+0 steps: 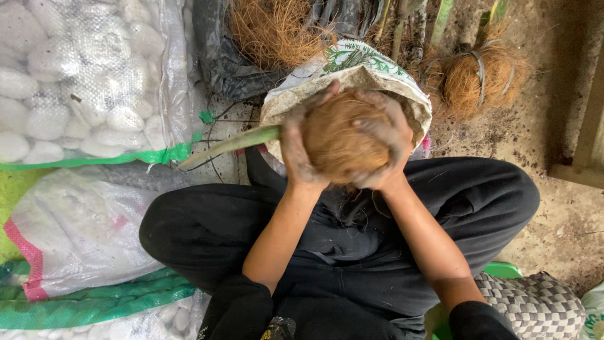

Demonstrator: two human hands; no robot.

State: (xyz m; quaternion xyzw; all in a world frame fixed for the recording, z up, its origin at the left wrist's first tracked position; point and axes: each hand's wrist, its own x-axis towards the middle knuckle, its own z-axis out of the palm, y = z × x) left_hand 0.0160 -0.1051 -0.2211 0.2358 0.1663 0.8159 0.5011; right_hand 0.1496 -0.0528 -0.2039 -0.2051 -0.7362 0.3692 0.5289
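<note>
Head view: left hand (297,148) and right hand (385,143), both soil-smeared, clasped from either side round a brown fibrous ball of coconut husk (343,141), fingers curled over its top, palms pressed to its flanks. Held above an open woven white sack with green print (371,66), over crossed legs in black trousers (207,220). A long green leaf (229,146) jutting leftward from under the left hand. Judged: shaping or pressing the fibre ball firm, mid-way; next move calls for even squeezing while turning it, without shedding fibre. Beyond the sack, a finished husk ball bound with strips (481,79); loose brown fibre (274,31); left, clear bags of white pebbles (82,82).
</note>
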